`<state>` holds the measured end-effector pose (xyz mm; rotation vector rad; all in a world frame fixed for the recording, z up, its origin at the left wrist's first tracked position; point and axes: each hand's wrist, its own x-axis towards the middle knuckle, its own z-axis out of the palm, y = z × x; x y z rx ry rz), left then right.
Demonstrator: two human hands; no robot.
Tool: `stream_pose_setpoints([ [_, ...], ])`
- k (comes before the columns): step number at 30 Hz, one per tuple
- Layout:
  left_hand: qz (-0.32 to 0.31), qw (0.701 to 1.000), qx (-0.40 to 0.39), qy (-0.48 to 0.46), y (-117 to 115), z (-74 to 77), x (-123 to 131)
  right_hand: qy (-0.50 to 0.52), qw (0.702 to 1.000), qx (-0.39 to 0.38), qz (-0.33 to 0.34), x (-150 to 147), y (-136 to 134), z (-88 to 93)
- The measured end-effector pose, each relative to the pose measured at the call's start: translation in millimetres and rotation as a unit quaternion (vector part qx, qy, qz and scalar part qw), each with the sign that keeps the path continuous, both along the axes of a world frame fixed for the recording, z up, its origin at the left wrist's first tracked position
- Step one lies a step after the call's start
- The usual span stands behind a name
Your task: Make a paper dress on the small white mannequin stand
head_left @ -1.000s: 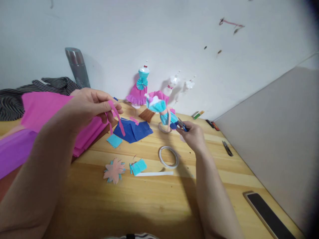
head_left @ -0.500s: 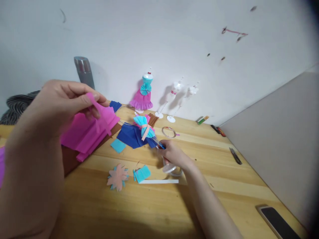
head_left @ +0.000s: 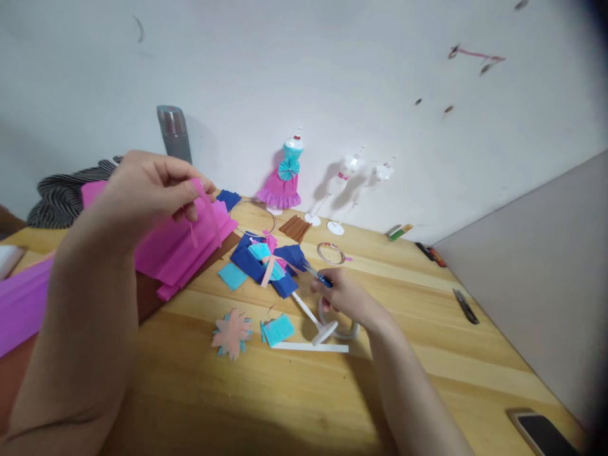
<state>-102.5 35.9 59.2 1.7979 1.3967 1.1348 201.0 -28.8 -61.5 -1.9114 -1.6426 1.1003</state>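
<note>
Between the thumb and fingers of my left hand (head_left: 175, 187) is a narrow pink paper strip (head_left: 209, 209), hanging in a loop above the pink crepe paper sheets (head_left: 173, 259). My right hand (head_left: 346, 294) is closed around blue-handled scissors (head_left: 324, 278), whose blades point left toward dark blue paper (head_left: 292, 255). A small dress-form stand lies on its side, its white base (head_left: 325, 332) just below my right hand. Around its body is turquoise pleated paper (head_left: 273, 271), tied with a peach strip (head_left: 268, 272).
A dressed form (head_left: 280, 187) and two bare white forms (head_left: 351, 166) stand by the wall. Turquoise squares (head_left: 232, 277), a peach paper flower (head_left: 232, 334), a white strip (head_left: 308, 347) and tape rolls (head_left: 331, 253) lie about. A cutter (head_left: 465, 307) and phone (head_left: 544, 434) are at right.
The small form, raised near my right hand before, now lies on the blue paper with its base toward me. My left hand still pinches the pink strip. The view has shifted slightly.
</note>
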Motion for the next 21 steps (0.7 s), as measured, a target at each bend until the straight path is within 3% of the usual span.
stream_pose_setpoints([
  [5,-0.007,0.999,0.005,0.04,-2.7,-1.9,9.8,0.002,1.0,0.017,0.022,9.6,-5.5,17.5],
  [11,-0.187,0.972,-0.03,0.139,-7.6,-25.9,44.7,0.044,0.992,-0.021,0.12,-2.5,-15.2,22.5],
  [16,-0.309,0.925,-0.001,0.221,-5.2,-50.4,61.6,0.044,0.994,0.007,0.098,8.2,-12.6,15.8],
  [18,-0.323,0.915,0.003,0.243,-2.3,-54.2,63.7,0.058,0.994,0.017,0.09,11.9,-9.8,14.0],
  [21,-0.296,0.926,0.019,0.234,1.2,-60.2,69.8,0.132,0.99,0.031,0.046,3.5,-5.9,12.3],
])
